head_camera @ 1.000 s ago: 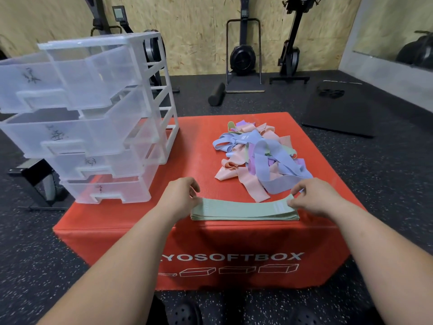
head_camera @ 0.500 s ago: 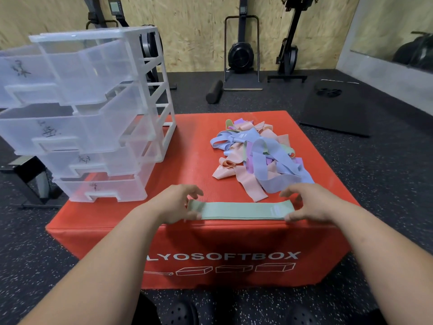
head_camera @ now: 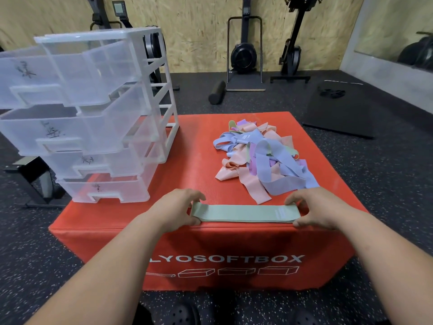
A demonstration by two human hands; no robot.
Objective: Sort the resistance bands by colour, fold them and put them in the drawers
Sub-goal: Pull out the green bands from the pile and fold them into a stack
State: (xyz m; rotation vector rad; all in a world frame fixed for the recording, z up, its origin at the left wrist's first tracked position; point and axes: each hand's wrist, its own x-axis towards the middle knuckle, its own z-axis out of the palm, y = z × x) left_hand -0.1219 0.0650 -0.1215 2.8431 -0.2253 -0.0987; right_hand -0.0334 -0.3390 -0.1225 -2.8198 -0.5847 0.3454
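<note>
Back wall [head_camera: 199, 31] is looking like pressed wood chips, yellow-brown. Floor [head_camera: 386, 184] is showing black w/ tiny white dots. A big red box [head_camera: 210, 242] is sitting in the middle. 2 gym machines are standing vs. the back wall: one [head_camera: 243, 55] past the box's far edge, another [head_camera: 293, 50] just beside it. A black roller [head_camera: 216, 92] is lying near them. A black mat [head_camera: 339, 111] is lying past the box's far right corner. A mirror [head_camera: 398, 31] is hanging on the grey right wall.
</note>
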